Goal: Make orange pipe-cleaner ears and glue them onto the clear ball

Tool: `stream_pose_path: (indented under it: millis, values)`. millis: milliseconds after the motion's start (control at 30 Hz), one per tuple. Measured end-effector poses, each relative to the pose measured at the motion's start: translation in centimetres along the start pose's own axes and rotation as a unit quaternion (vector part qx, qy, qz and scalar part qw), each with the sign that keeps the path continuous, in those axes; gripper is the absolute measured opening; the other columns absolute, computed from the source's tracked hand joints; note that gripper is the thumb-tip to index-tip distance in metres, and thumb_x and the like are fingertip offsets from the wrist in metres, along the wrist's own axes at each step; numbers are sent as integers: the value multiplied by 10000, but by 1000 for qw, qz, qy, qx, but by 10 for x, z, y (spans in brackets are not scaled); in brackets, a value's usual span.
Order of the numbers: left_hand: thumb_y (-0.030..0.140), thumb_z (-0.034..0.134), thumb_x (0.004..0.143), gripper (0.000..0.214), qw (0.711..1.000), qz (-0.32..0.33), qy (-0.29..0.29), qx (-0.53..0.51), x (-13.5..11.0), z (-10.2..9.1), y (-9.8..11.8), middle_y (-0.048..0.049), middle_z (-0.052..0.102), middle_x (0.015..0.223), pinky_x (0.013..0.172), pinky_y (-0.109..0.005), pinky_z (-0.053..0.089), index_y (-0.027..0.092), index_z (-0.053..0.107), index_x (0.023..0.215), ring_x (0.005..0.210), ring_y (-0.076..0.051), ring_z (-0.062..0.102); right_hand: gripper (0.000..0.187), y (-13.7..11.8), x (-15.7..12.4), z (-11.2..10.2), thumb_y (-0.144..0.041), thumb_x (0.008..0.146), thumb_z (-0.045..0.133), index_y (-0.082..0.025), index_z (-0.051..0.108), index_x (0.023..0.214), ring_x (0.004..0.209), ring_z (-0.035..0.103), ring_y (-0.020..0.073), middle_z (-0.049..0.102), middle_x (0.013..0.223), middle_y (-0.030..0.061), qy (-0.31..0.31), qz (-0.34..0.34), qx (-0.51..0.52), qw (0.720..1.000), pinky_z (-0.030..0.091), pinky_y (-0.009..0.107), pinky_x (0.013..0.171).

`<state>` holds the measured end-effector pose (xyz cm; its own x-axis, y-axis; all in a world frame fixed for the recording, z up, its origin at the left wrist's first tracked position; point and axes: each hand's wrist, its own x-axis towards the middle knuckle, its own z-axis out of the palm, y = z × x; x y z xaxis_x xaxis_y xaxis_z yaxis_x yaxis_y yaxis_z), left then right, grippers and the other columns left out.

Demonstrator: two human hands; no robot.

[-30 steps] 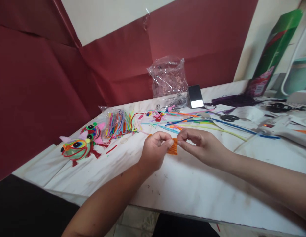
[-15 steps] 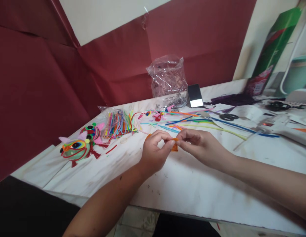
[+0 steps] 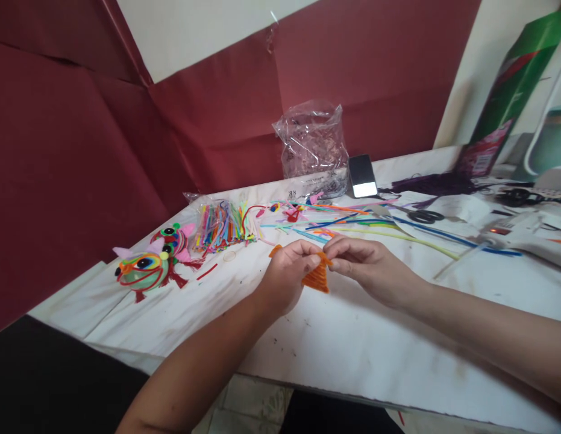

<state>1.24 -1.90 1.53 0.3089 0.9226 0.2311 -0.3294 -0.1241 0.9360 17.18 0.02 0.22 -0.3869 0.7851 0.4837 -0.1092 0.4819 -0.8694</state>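
Observation:
Both hands meet over the middle of the white table (image 3: 361,349) and pinch one small orange pipe-cleaner piece (image 3: 317,277), a flat fan-like triangle. My left hand (image 3: 287,274) grips its left side with closed fingers; an orange end sticks out behind that hand. My right hand (image 3: 368,265) pinches the top corner of the piece between thumb and forefinger. The piece hangs just above the tabletop.
Loose coloured pipe cleaners (image 3: 352,223) lie behind the hands. A clear bag of coloured sticks (image 3: 219,224) and two colourful fish figures (image 3: 147,268) lie to the left. Farther back stand a crinkled plastic bag (image 3: 313,144), a phone (image 3: 362,176), scissors (image 3: 425,215) and a green box (image 3: 506,90).
The orange piece has turned so its wide triangular face shows below the fingers. Both hands stayed close together with small finger shifts; the camera view shifted slightly.

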Motion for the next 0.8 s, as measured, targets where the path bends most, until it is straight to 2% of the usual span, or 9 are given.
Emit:
stream_pose_path:
  millis: [167,333,500,600,800]
  values:
    - [250,618,691,106,998,29,-6,53,-2,-3,-3,15,531,680,609,-222,357,155,571,701,618,-82,456,114,-1,0,0,-344,721,669,-231,664,716,763,569,154,608,792,15,-13,-13,-12,1000,471,305,727]
    - [199,575,711,43,990,83,27,111,-4,0,-7,18,517,680,618,-224,374,164,550,707,649,-91,458,148,-2,-1,2,-364,719,663,-218,647,707,772,575,167,611,796,25,5,-12,-28,1000,474,314,737]
    - [136,542,725,63,956,172,62,230,-7,3,-6,11,508,697,655,-248,405,167,531,672,687,-106,478,155,-7,-5,6,-363,742,637,-209,630,730,743,571,158,620,773,18,6,11,-45,999,466,287,705]
    - [143,557,741,51,932,231,69,272,-9,3,-6,-1,539,730,696,-272,428,169,553,698,719,-120,512,154,-13,-8,9,-350,768,602,-203,613,725,716,562,150,618,744,13,33,24,-75,996,460,270,677]
    - [155,561,763,46,910,273,61,305,-11,4,-4,-31,597,774,721,-297,452,166,601,743,754,-139,559,150,-21,-9,10,-321,764,582,-196,576,682,653,538,126,592,687,0,56,36,-69,995,451,237,616]
